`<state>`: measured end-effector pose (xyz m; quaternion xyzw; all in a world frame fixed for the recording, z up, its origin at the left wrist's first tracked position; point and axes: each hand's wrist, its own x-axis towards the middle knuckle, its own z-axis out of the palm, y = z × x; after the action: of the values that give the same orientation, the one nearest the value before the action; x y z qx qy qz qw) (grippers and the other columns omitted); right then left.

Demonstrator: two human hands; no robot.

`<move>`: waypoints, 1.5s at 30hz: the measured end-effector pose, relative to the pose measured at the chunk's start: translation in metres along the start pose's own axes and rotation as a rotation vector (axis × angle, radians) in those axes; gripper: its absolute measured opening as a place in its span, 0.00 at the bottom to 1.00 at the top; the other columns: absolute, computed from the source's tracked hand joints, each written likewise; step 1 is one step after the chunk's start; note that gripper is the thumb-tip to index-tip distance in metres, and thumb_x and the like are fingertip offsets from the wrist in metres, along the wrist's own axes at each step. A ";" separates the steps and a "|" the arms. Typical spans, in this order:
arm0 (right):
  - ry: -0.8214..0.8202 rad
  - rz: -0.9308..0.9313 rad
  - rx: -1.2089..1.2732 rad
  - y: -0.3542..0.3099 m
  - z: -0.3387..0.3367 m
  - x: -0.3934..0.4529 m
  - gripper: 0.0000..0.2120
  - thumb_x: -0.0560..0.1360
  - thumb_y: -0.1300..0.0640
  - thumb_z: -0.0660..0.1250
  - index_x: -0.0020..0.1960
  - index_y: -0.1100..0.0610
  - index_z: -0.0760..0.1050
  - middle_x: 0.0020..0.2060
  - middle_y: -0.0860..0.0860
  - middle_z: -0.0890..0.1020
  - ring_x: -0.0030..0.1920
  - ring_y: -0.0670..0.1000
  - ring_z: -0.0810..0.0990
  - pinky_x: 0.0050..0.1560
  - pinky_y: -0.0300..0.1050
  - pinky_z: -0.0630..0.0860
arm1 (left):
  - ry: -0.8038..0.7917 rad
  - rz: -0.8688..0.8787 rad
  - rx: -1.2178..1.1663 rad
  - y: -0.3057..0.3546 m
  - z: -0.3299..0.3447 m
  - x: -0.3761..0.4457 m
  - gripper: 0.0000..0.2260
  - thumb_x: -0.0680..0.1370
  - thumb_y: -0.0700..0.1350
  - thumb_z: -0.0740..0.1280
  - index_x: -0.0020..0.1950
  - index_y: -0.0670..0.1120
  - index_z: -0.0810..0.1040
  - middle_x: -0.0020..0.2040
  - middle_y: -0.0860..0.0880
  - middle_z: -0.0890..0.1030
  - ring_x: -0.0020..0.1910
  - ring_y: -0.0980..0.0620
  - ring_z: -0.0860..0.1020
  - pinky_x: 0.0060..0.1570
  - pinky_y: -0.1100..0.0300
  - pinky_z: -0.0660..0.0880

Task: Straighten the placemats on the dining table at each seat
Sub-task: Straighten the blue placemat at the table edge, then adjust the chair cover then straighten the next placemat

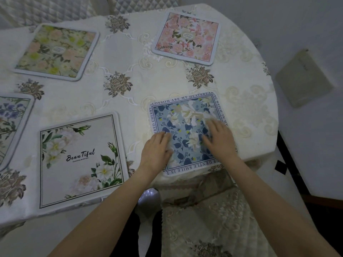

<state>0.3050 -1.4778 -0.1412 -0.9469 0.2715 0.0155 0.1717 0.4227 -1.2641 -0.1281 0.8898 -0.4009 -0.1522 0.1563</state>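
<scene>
A: What's the biggest thing here?

B: The table [148, 86], round-edged, under a cream cloth [130, 58] with brown embroidered roses. I'll place everything else from the blue mat.

A: Which one is that?

B: The blue mat [187, 115], with dark leaves, pale blossoms and a border of printed words. It lies flat at the table's near edge, its near side just at the rim, turned slightly against that edge.

A: And the other mats?

B: Left of it, apart, the "Beautiful" mat [79, 160] with white flowers. Further left, cut by the frame, a purple-flower mat [13, 123]. Beyond it, across the table, the pink mat [187, 38]; beyond and far left, the green mat [55, 51]. Both far ones sit askew.

A: Anything off the table?

B: Right of the blue mat, past the rim, a flat beige square [303, 78] on a pale surface. Nearer than the mat, a lace-covered chair seat [213, 216].

A: The hands?

B: Both lie palm down on the blue mat, fingers extended and a little spread. The left hand [155, 149] presses its left near part; the right hand [220, 138] presses its right side. Neither curls round an edge
</scene>
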 end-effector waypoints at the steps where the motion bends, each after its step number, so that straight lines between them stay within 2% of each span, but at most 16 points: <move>1: -0.033 -0.026 -0.024 -0.004 0.006 -0.004 0.27 0.78 0.44 0.57 0.74 0.52 0.60 0.74 0.54 0.64 0.75 0.57 0.59 0.72 0.56 0.58 | -0.006 0.017 0.024 0.002 0.001 0.001 0.23 0.76 0.47 0.63 0.70 0.43 0.64 0.69 0.44 0.69 0.67 0.45 0.67 0.63 0.52 0.68; 7: -0.056 -0.057 -0.082 -0.013 0.022 -0.013 0.26 0.77 0.43 0.56 0.72 0.51 0.63 0.74 0.53 0.65 0.74 0.57 0.60 0.71 0.58 0.58 | -0.038 0.021 0.074 0.002 0.007 0.002 0.20 0.76 0.47 0.62 0.67 0.44 0.67 0.69 0.43 0.68 0.67 0.45 0.66 0.61 0.52 0.68; 12: -0.015 0.008 0.048 -0.023 0.007 -0.011 0.25 0.78 0.45 0.57 0.72 0.53 0.64 0.71 0.53 0.68 0.72 0.56 0.64 0.70 0.56 0.62 | -0.029 -0.014 0.011 0.005 -0.004 0.003 0.21 0.76 0.48 0.63 0.68 0.43 0.67 0.65 0.43 0.72 0.64 0.43 0.68 0.62 0.52 0.68; 20: 0.158 -0.077 0.101 -0.067 -0.047 -0.015 0.23 0.78 0.47 0.59 0.69 0.58 0.68 0.65 0.55 0.74 0.66 0.56 0.69 0.67 0.51 0.66 | 0.169 0.016 0.007 0.016 -0.066 -0.010 0.19 0.79 0.52 0.59 0.66 0.43 0.69 0.62 0.44 0.74 0.61 0.44 0.70 0.61 0.52 0.68; 25: 0.234 -0.096 0.192 -0.112 -0.084 -0.030 0.22 0.79 0.46 0.57 0.69 0.55 0.67 0.64 0.53 0.75 0.65 0.54 0.69 0.65 0.51 0.67 | 0.283 0.038 0.000 0.014 -0.120 -0.040 0.19 0.81 0.51 0.56 0.68 0.42 0.69 0.63 0.43 0.75 0.62 0.44 0.70 0.60 0.51 0.67; 30: 0.300 -0.117 0.291 -0.163 -0.110 -0.058 0.21 0.79 0.46 0.56 0.69 0.54 0.67 0.64 0.53 0.75 0.65 0.54 0.69 0.63 0.50 0.68 | 0.353 0.011 0.008 -0.007 -0.164 -0.088 0.20 0.81 0.51 0.54 0.69 0.42 0.68 0.64 0.44 0.75 0.63 0.44 0.70 0.62 0.51 0.67; 35: 0.345 -0.141 0.315 -0.217 -0.106 -0.103 0.21 0.80 0.46 0.56 0.68 0.55 0.68 0.64 0.53 0.75 0.65 0.54 0.70 0.63 0.51 0.68 | 0.400 -0.006 0.026 -0.048 -0.188 -0.158 0.21 0.81 0.51 0.53 0.70 0.43 0.67 0.65 0.45 0.75 0.64 0.45 0.70 0.63 0.52 0.67; 40: 0.304 -0.209 0.237 -0.278 -0.065 -0.168 0.21 0.79 0.48 0.57 0.68 0.56 0.68 0.63 0.54 0.76 0.64 0.56 0.71 0.63 0.53 0.68 | 0.428 -0.081 0.057 -0.108 -0.194 -0.252 0.21 0.81 0.53 0.52 0.72 0.45 0.66 0.69 0.46 0.72 0.68 0.47 0.68 0.68 0.50 0.65; 45: 0.196 -0.301 0.164 -0.342 -0.004 -0.233 0.21 0.78 0.49 0.60 0.68 0.57 0.70 0.65 0.56 0.75 0.66 0.58 0.70 0.67 0.55 0.68 | 0.404 -0.246 0.075 -0.170 -0.180 -0.358 0.25 0.79 0.57 0.47 0.72 0.47 0.66 0.71 0.45 0.71 0.71 0.44 0.65 0.70 0.48 0.63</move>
<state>0.2839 -1.0891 -0.0009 -0.9566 0.1427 -0.1247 0.2215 0.3811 -0.8568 0.0191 0.9494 -0.2556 0.0262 0.1804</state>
